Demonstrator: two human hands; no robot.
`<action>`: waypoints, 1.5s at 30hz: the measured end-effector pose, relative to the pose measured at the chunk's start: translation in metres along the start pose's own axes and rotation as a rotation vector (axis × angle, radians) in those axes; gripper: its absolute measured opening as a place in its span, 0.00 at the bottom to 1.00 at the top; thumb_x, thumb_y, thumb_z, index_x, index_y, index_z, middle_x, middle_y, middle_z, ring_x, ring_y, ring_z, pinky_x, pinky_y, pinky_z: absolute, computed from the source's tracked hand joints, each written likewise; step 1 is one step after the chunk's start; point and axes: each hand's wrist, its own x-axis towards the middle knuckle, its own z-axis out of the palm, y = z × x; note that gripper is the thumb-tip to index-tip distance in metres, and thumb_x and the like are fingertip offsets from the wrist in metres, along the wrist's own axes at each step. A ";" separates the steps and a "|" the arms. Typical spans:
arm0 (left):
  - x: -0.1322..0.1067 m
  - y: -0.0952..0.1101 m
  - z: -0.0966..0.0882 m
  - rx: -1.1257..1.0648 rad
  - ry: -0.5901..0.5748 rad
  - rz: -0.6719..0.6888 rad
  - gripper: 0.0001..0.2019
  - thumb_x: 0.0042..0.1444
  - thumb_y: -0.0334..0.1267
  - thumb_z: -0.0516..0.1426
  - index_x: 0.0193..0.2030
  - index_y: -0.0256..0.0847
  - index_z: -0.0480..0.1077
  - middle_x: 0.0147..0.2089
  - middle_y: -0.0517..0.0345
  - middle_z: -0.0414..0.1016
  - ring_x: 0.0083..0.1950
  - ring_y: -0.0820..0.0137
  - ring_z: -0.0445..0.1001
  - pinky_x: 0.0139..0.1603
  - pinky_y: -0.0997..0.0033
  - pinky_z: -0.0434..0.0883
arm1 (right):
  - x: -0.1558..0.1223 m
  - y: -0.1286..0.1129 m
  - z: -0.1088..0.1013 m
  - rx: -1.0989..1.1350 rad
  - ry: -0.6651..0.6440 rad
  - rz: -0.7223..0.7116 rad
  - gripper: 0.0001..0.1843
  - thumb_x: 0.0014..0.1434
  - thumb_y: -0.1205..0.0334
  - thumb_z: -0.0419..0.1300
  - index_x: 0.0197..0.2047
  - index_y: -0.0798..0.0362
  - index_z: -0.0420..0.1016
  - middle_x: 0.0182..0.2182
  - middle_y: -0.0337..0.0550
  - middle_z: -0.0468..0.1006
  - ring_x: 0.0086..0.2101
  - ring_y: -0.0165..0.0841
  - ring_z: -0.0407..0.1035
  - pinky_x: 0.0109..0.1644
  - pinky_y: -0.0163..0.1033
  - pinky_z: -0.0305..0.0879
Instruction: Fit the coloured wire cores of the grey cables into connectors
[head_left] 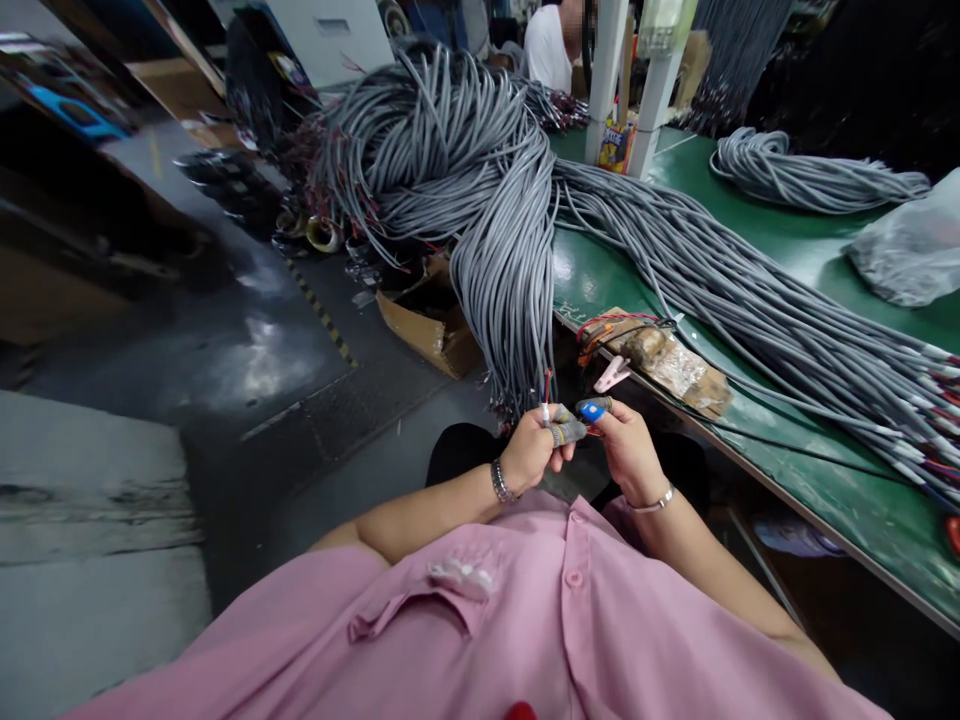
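Note:
My left hand (534, 446) is closed in a pinch with taped grey fingertips on the thin coloured wires at the end of a grey cable (517, 330) that hangs from the big bundle (480, 180). My right hand (626, 445) is closed right beside it, fingertips touching the same wire ends, a blue cover on one finger. Both hands are held in front of my pink shirt, just below the green table's edge (750, 450). A wristband sits on each wrist.
Long grey cables (750, 300) lie across the green table, with another coil (810, 180) farther back and a plastic bag (907, 250) at right. A taped wooden block (667, 360) with a clip sits at the table edge. A cardboard box (427, 320) rests on the floor. Another person (551, 45) sits behind.

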 end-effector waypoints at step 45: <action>0.006 -0.001 0.001 -0.093 0.041 0.066 0.14 0.50 0.44 0.62 0.26 0.37 0.64 0.19 0.63 0.70 0.13 0.80 0.61 0.13 0.79 0.50 | 0.022 -0.012 -0.032 0.083 -0.291 0.281 0.30 0.50 0.32 0.59 0.35 0.53 0.76 0.30 0.45 0.78 0.29 0.31 0.71 0.34 0.38 0.70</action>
